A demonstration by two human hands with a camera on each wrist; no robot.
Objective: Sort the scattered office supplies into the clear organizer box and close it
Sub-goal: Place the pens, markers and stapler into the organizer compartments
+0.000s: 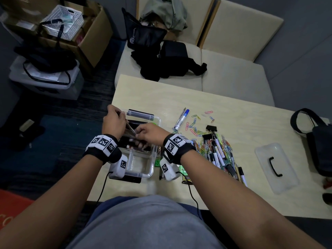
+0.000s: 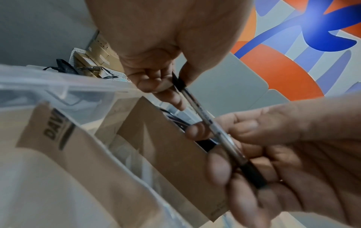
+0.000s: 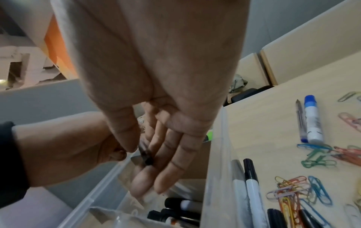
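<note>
Scene: a person stands at a pale wooden desk (image 1: pixel 233 112), seen from a head camera looking down.
Organizer box: a clear plastic box (image 1: pixel 140 168) sits at the desk's 9 o'clock side, open, with markers already lying inside.
Lid: the box's clear lid (image 1: pixel 276 168), with a black handle, lies well apart at 3 o'clock.
Left hand: the left hand (image 1: pixel 115 121) pinches the upper, black-capped end of a clear-barrelled pen (image 2: pixel 210 123) above the box.
Right hand: the right hand (image 1: pixel 150 133) pinches the same pen's lower end between thumb and fingers, so both grips are clamped on it.
Pen position: tilted, just over the box's far half, beside a brown card sleeve (image 2: pixel 166 154) standing inside.
Loose supplies: coloured paper clips (image 1: pixel 195 126), binder clips, a glue stick (image 1: pixel 183 119) and a heap of markers (image 1: pixel 219 155) are spread from the desk's centre towards 4 o'clock.
Step in hand: likely laying the pen into a compartment.
Doing it well: level the pen along the compartment's length, lower it beside the markers rather than across a divider, and release both ends together.
</note>
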